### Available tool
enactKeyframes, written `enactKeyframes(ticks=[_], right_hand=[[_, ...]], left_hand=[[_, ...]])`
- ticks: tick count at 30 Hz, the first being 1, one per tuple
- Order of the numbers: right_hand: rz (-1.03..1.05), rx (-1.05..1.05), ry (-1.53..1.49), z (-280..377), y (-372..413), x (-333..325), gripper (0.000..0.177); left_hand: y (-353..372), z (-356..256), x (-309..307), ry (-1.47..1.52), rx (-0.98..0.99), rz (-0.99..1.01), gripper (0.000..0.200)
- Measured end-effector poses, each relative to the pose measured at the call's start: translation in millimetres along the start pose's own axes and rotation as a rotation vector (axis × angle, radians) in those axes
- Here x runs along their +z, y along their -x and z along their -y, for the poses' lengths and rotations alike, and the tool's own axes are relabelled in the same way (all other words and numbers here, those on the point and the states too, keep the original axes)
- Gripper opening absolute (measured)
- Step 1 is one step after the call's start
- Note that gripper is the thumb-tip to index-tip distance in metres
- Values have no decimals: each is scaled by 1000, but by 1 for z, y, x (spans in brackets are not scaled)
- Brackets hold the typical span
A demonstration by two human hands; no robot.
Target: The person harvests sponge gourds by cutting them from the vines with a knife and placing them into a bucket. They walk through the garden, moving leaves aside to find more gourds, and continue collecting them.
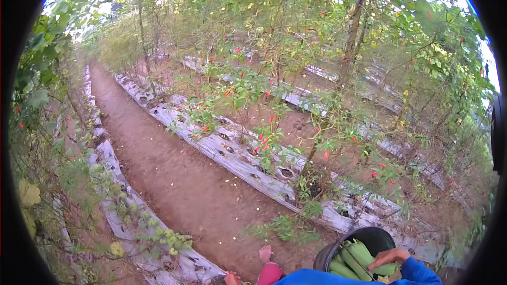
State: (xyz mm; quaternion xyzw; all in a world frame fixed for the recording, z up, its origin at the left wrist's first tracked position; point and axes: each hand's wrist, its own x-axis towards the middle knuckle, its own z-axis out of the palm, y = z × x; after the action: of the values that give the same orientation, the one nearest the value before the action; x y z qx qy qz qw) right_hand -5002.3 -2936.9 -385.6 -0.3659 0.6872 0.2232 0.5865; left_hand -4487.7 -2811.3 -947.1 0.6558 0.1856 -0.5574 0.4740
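A black bucket (323, 256) sits at the bottom edge, close to my body, and holds several long green vegetables (355, 256). My right hand (389, 257), in a blue sleeve, lies on top of these vegetables with its fingers curled over them. My left hand is not in view. A foot below a pink trouser leg (266, 256) stands on the dirt path just left of the bucket.
A bare dirt path (169, 169) runs away to the upper left between raised beds covered in silver plastic mulch (232, 155). Chili plants with red chilies (264, 142) fill the bed to the right. Leafy plants (47, 126) crowd the left side.
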Motion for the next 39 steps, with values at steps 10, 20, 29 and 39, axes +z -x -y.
enactKeyframes(ticks=[10,20,29,39], right_hand=[[-331,-209,271,-51,-43,14,62],[-559,-155,315,10,-32,43,59],[-806,325,391,86,32,31,61],[-1332,-174,615,119,-109,46,90]], left_hand=[[65,-90,8,-169,114,101,20],[31,-122,-30,-323,-28,39,23],[-14,-205,-13,-356,-73,32,20],[-85,-318,18,-326,219,21,50]])
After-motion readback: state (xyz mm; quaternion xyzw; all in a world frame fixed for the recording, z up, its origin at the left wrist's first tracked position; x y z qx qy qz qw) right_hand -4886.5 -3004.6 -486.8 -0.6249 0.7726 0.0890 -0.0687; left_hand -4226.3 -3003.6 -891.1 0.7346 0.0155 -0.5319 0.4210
